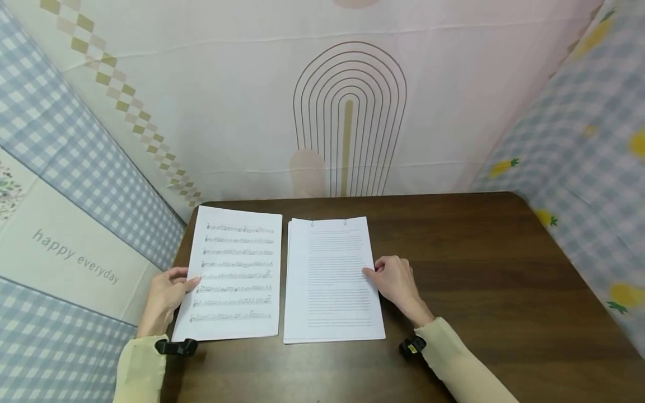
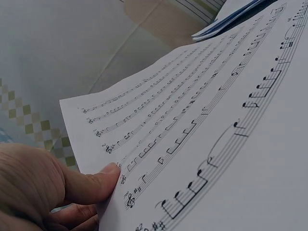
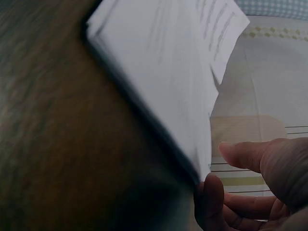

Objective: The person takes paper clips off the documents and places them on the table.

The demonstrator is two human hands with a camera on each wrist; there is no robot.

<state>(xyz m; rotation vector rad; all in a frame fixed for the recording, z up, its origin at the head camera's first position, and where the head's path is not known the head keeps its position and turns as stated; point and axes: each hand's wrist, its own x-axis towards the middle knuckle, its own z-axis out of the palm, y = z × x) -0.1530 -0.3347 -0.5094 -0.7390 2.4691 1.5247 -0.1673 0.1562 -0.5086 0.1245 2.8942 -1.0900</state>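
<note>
On a brown table (image 1: 484,280), sheet music (image 1: 237,274) lies at the left, with text pages (image 1: 332,280) just to its right, a narrow gap between them. The left hand (image 1: 168,292) pinches the music's left edge, thumb on top, while the right hand (image 1: 398,284) touches the pages' right edge with its fingertips, thumb and forefinger apart in the wrist view. Two small clips (image 1: 312,223) show at the pages' top edge.

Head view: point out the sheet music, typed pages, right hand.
Sheet music (image 1: 234,274), head view: middle of the page.
Typed pages (image 1: 333,280), head view: middle of the top sheet.
Right hand (image 1: 398,281), head view: back of the hand.
</note>
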